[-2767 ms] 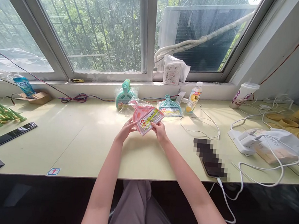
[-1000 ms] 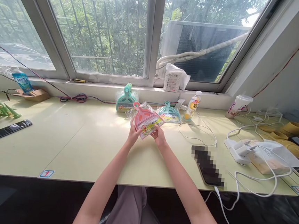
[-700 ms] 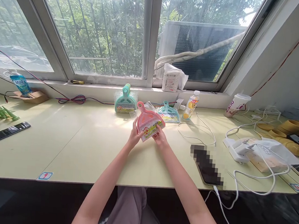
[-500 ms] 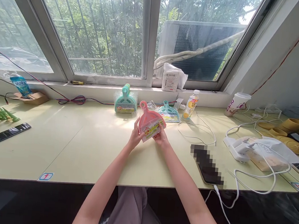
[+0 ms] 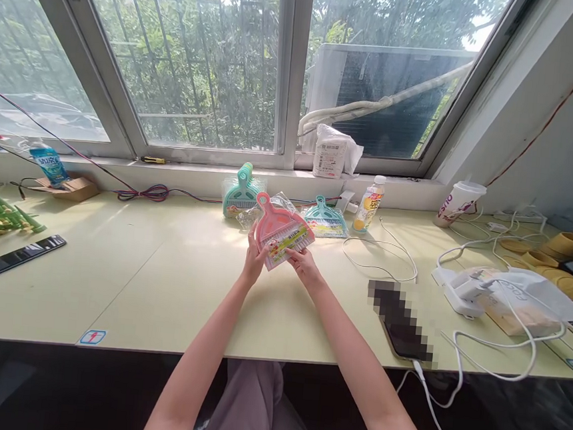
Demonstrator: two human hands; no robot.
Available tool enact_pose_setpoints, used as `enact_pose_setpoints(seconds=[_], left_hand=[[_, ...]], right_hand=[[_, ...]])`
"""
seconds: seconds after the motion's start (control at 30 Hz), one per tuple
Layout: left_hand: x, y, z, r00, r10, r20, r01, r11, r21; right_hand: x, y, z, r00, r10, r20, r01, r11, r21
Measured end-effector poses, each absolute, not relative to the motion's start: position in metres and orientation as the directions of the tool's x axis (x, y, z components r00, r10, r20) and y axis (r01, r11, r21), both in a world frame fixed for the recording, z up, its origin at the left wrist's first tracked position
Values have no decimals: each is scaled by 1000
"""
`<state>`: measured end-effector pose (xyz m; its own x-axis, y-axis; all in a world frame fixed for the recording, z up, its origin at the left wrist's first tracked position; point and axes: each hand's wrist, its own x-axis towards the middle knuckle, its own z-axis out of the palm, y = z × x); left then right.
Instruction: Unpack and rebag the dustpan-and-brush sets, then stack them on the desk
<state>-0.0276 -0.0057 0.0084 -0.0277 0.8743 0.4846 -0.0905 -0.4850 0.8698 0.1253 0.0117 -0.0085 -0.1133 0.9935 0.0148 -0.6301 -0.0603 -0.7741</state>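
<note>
A pink mini dustpan and brush set point(image 5: 278, 222), in clear plastic with a yellow label, is held tilted above the table. My left hand point(image 5: 255, 254) grips its lower left side. My right hand point(image 5: 304, 265) is closed on its lower right edge; some fingertips are hidden behind the set. Beyond it on the left stands a stack of green dustpan sets point(image 5: 243, 194), partly covered by loose plastic wrap. A teal dustpan set in a clear bag point(image 5: 324, 217) lies behind and to the right of the pink one.
On the right are a juice bottle point(image 5: 369, 205), a phone point(image 5: 402, 325) on a white cable, a paper cup point(image 5: 458, 204) and a white power adapter point(image 5: 460, 290). Leftward lie a black strip point(image 5: 18, 258), green plant-like pieces point(image 5: 0, 220) and bundled wires point(image 5: 152, 192). The table's front edge point(image 5: 164, 351) is near me.
The pink set has shifted slightly left and turned, its plastic wrap now standing out behind its top. My right hand has moved along its lower edge. The camera view has shifted a little.
</note>
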Motion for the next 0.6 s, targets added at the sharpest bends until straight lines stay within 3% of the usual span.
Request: enact_pose_setpoints(seconds=[0.17,0.4,0.5,0.6], left_hand=[[-26,-9,11,-55,865,498,-66,-501,863],[-20,-9,12,68,897,438,-129,-427,895],[-19,-12,15,191,921,341,-202,-303,931],[-23,-12,16,433,887,159,-257,-48,965]], right_hand=[[121,10,-10,-90,996,14,-635,-47,-771],[115,10,-14,55,997,-52,-703,1,-712],[119,11,-16,85,993,-86,-717,1,-697],[125,13,-18,112,989,-95,-728,17,-685]])
